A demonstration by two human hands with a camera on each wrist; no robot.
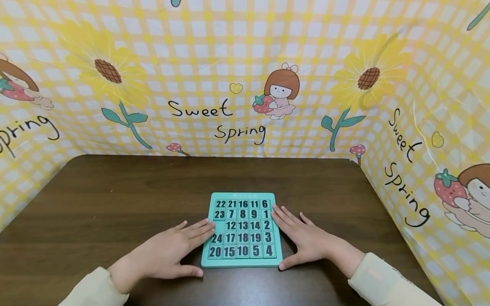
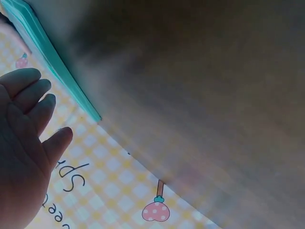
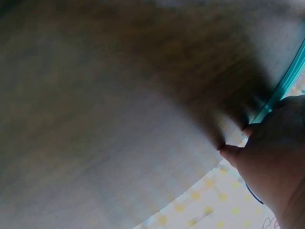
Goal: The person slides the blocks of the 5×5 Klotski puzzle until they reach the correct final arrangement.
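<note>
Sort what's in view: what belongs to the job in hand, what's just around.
Job in hand:
teal board
numbered tiles in it
left grip, at its left edge
right grip, at its right edge

Just around:
brown table
patterned cloth behind it

Dark brown wood-grain table [image 1: 134, 182], back corners rounded. Yellow-and-white checked cloth [image 1: 210, 51] rising behind table and along its left and right sides. Printed on cloth beyond table's back edge: large yellow flower with brown hatched centre [image 1: 108, 71] toward table's back-left corner, matching yellow flower [image 1: 368, 78] toward back-right; between them black "Sweet Spring" lettering [image 1: 226, 112], small yellow heart [image 1: 236, 88], brown-haired cartoon figure [image 1: 283, 91] hugging red strawberry [image 1: 262, 105].
</note>
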